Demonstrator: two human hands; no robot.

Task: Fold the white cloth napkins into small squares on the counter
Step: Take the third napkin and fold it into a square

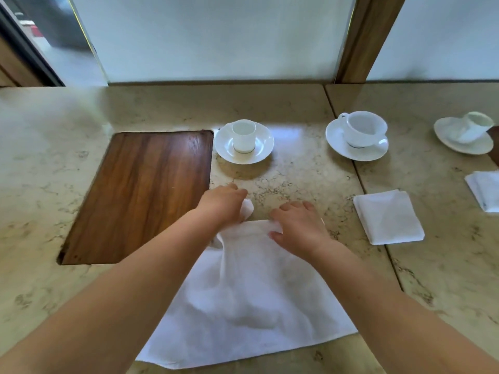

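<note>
Nearest to the camera, at 6 o'clock, a large white napkin (243,298) lies spread on the beige marble counter (54,184), wrinkled in the middle, with its near edge close to the counter's front. Both bare forearms reach over it toward its far edge. The left hand (222,203) is at about 11 o'clock from the napkin's centre; its fingers are curled round a bunched far corner of the cloth and lift it a little off the counter. The right hand (295,228) is just beside it at 1 o'clock — its thumb and fingers pinch the far edge of the same napkin, and the knuckles are bent. At 3 o'clock from the hands, apart from them, a folded napkin (388,217) lies flat as a small square, and a second folded napkin (484,190) lies further to the right, cut by the frame edge. At 9 o'clock a dark wooden board (140,195) is set into the counter. Further away, at 12 o'clock, a white cup on a saucer (244,143) stands — two more cups with saucers (357,136) (464,132) stand to its right, before frosted glass panels (216,36).
</note>
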